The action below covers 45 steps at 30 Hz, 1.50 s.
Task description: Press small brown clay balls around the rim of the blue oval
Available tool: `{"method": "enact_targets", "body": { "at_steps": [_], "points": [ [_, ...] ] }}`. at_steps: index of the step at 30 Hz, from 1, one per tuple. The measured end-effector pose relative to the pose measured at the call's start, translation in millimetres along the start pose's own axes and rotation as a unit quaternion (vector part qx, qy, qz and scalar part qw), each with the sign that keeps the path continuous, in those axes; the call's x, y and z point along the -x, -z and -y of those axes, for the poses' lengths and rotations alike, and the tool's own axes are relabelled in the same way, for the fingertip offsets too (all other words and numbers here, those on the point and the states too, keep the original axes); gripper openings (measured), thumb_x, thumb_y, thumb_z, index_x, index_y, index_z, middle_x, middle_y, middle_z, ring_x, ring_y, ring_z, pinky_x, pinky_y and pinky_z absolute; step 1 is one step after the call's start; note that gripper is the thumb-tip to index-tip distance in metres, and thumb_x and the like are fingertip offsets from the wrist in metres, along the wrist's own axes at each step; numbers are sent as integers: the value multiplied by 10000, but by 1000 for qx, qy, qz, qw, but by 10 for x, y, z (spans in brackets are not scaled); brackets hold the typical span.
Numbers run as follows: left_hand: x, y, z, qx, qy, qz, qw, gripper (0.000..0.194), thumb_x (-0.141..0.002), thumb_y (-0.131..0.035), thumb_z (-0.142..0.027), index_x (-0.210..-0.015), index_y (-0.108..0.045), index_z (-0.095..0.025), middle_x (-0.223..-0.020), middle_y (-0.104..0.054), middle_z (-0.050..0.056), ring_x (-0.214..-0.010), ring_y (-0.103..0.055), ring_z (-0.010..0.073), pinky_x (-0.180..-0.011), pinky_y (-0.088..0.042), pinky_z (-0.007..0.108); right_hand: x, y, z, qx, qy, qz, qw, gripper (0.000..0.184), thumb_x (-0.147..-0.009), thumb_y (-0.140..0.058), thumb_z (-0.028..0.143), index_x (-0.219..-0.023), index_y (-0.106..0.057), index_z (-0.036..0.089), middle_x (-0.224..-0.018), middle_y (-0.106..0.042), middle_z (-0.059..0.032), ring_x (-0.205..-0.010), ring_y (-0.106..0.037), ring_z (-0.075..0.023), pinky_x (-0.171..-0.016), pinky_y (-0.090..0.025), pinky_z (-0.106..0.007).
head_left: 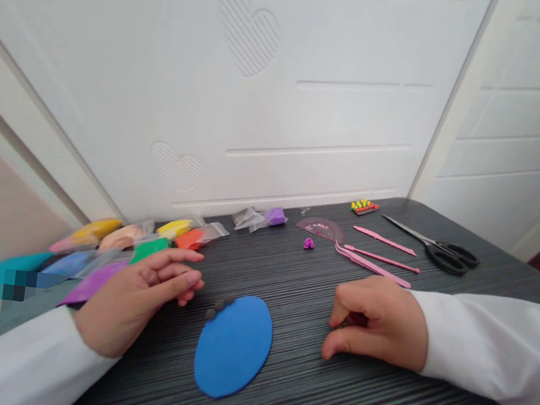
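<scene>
A flat blue clay oval (pixel 234 348) lies on the dark table between my hands. Several small dark grey clay balls (pixel 220 306) sit along its upper left edge. My left hand (pixel 137 298) is left of the oval, above the table, with its thumb against the bent fingers; a tiny dark bit shows at the thumb tip, too small to name. To the right of the oval, my right hand (pixel 378 322) rests near the table with fingers curled in towards the thumb. Whatever is inside that curl is hidden in shadow.
Bags of coloured clay (pixel 150 250) line the left and back edge. Farther right lie a purple clay piece (pixel 309 243), a protractor (pixel 320 228), pink tweezers (pixel 373 265), pink modelling tools (pixel 385 240), black-handled scissors (pixel 447 254) and a small yellow-and-red piece (pixel 364 207). A white panelled wall (pixel 280 113) stands behind.
</scene>
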<state>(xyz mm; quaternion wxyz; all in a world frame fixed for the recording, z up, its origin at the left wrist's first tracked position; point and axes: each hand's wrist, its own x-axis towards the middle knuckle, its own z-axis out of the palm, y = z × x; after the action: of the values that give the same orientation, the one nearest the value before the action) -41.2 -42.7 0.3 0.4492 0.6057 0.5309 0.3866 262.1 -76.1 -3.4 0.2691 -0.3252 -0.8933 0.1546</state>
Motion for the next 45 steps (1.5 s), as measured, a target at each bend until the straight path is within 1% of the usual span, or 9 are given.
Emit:
{"method": "enact_targets", "body": {
  "at_steps": [6, 10, 14, 18, 24, 29, 36, 41, 45],
  "points": [
    [3, 9, 4, -6, -10, -1, 1000, 258, -675, -620, -294, -903, -507, -253, -648, -601, -40, -556, -486, 88, -508, -403, 167, 6, -1, 4, -1, 29, -8, 1000, 123, -809, -478, 254, -821, -572, 176, -739, -625, 1, -674, -556, -76, -613, -415, -170],
    [2, 11, -4, -12, -13, 1, 1000, 259, -684, -612, -294, -913, -501, -243, -645, -594, -37, -551, -483, 87, -515, -403, 175, 12, -21, -3, -14, 25, -36, 999, 285, -817, -390, 89, -1071, -493, 168, -967, -602, -26, -885, -541, -68, -779, -417, -173],
    [-2, 13, 3, -14, -13, 5, 1000, 265, -701, -594, -298, -934, -485, -234, -665, -592, -31, -548, -476, 85, -521, -400, 182, 19, -7, 24, -6, 7, -22, 1000, 308, -825, -346, 87, -1089, -481, 171, -837, -602, -14, -698, -550, -61, -678, -435, -173],
    [0, 12, 9, -19, -13, 8, 1000, 284, -700, -592, -300, -946, -478, -218, -670, -593, -23, -555, -476, 92, -525, -397, 190, 22, 2, 42, 9, -25, -34, 999, 128, -820, -454, 260, -841, -555, 184, -675, -589, 19, -606, -532, -66, -565, -397, -166],
    [-3, 29, 19, -25, -13, 17, 999, 282, -712, -571, -340, -946, -476, -214, -659, -580, -30, -570, -478, 93, -536, -395, 192, -1, -13, -9, 46, -17, 35, 998, 351, -721, -506, 515, -667, -530, 169, -506, -494, 35, -479, -444, -77, -450, -304, -192],
    [-10, 45, 22, -34, -5, 27, 999, 301, -714, -556, -385, -938, -466, -204, -663, -577, -18, -572, -480, 104, -540, -393, 211, -24, -13, -24, 70, 49, 96, 992, 287, -851, -353, 351, -895, -587, 190, -749, -624, -15, -672, -533, -116, -645, -358, -248],
    [-25, 40, 27, -57, -27, 36, 997, 309, -722, -546, -387, -960, -448, -218, -687, -583, -19, -574, -474, 103, -545, -387, 214, -20, -11, 29, 106, 32, 117, 987, 329, -825, -347, 276, -1110, -501, 216, -794, -609, -31, -707, -518, -150, -646, -327, -307],
    [-2, 7, -6, -62, -29, 32, 997, 316, -744, -520, -378, -990, -426, -203, -707, -567, -21, -584, -470, 98, -567, -385, 220, -8, 80, 73, 41, -2, -6, 999, 371, -817, -395, 365, -1133, -466, 184, -845, -539, -51, -788, -482, -152, -711, -367, -306],
    [-7, 4, -16, -67, -29, 32, 997, 330, -755, -506, -371, -1012, -410, -187, -725, -565, -20, -585, -469, 90, -579, -385, 221, -55, 51, 191, -9, -22, -92, 996, 429, -868, -261, 382, -1237, -336, 178, -1171, -429, -86, -1084, -379, -156, -900, -316, -319]
  ]
}}
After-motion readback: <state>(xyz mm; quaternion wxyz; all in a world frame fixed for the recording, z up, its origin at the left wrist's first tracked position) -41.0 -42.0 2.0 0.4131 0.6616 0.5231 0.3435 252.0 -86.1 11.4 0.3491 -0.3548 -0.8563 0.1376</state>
